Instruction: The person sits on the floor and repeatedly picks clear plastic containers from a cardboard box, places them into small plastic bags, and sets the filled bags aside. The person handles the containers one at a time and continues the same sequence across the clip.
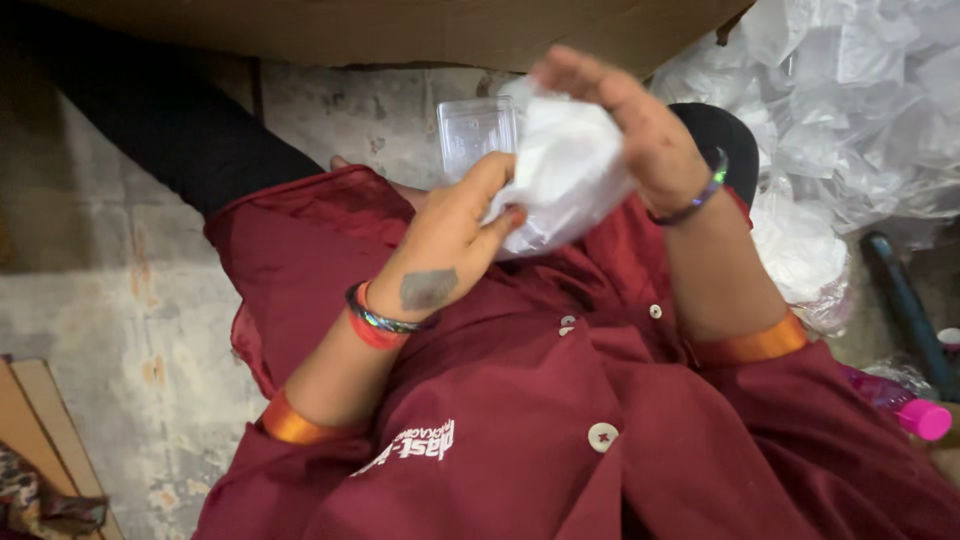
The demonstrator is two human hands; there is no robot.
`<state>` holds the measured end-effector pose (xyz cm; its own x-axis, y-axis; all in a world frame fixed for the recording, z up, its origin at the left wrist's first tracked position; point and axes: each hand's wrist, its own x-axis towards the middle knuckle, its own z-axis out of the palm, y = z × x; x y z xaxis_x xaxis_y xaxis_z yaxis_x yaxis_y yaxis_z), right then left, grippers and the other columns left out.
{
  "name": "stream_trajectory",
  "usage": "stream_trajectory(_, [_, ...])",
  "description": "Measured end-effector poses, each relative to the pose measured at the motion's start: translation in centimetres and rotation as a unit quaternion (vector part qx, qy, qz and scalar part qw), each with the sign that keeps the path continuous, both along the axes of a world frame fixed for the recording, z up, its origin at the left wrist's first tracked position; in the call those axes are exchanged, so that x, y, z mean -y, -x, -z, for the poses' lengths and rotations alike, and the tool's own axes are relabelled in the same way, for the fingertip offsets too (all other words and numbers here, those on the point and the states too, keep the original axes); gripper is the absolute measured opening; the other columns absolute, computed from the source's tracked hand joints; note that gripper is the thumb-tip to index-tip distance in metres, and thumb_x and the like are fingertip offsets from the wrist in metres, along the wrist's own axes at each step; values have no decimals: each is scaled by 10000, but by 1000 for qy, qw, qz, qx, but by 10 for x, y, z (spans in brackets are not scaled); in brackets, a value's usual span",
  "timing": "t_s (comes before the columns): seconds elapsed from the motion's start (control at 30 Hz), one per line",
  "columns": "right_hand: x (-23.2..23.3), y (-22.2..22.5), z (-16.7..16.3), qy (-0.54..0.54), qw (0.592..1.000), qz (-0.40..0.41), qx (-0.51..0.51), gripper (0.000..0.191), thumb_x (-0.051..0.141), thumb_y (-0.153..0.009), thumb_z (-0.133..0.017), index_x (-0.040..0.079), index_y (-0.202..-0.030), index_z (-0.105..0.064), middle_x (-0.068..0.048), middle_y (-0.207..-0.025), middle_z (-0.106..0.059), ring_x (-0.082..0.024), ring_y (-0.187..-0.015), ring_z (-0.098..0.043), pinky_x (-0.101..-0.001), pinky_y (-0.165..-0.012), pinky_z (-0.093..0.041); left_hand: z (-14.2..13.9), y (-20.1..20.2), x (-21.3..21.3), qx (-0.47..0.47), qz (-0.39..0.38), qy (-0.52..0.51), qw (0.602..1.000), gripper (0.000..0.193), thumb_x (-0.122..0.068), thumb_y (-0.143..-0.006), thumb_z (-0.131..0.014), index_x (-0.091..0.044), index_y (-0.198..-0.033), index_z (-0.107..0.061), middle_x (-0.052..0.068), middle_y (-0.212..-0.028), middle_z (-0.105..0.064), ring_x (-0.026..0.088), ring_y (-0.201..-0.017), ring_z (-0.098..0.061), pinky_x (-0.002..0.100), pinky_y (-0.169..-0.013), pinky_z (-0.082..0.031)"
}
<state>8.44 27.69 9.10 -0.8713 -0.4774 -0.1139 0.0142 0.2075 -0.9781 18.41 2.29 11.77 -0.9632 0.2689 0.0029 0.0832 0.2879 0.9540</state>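
Note:
My left hand (450, 240) grips the lower left edge of a white plastic bag (565, 175) held above my lap. My right hand (630, 120) closes over the bag's upper right side, fingers curled on top. A clear plastic container (475, 130) sticks out behind the bag at its upper left; whether either hand touches it is hidden. Both wrists wear bangles, and my maroon garment (560, 400) fills the lower frame.
A heap of clear and white plastic bags (860, 110) lies at the right. A brown cardboard edge (400, 30) runs along the top. A pink-capped bottle (915, 410) and a dark tube (905, 300) lie at the right edge. Worn concrete floor (120, 330) is at the left.

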Motion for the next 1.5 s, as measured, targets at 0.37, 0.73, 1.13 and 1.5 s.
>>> stream_trajectory(0.37, [-18, -5, -50, 126, 983, -28, 128, 588, 206, -854, -859, 45, -1334, -560, -39, -1227, -694, -133, -1127, -661, -296, -995, -528, -21, 29, -9, -12, -34, -7, 999, 591, 63, -887, -599, -128, -1432, -470, 167, -1241, -689, 340, -1207, -688, 373, -982, -544])
stream_trajectory(0.73, [-4, -32, -54, 79, 965, -39, -246, 209, 152, -1081, -516, -16, -1034, -632, -146, -1090, -645, -217, -1086, -644, -341, -946, -507, -10, 5, -40, 70, -79, -35, 994, 281, -62, -918, -745, -68, -1163, -608, 122, -995, -700, 240, -900, -728, 316, -793, -562])
stream_trajectory(1.13, [19, -67, 9, 182, 946, 269, -21, 364, 285, -1133, -678, -24, -945, -637, 50, -830, -551, -36, -765, -449, -220, -746, -374, -12, 17, -29, 53, -170, -3, 984, 40, -90, -1026, -656, -57, -1049, -657, 77, -833, -692, 184, -725, -676, 315, -698, -538])
stream_trajectory(1.5, [39, -64, -10, 201, 958, 193, 60, 454, 367, -1056, -659, -80, -1119, -699, -205, -1121, -748, -214, -1001, -717, -347, -934, -584, -7, 10, -5, -87, -72, 14, 994, 303, 9, -829, -714, -38, -1112, -617, 126, -1045, -675, 289, -991, -663, 368, -849, -536])
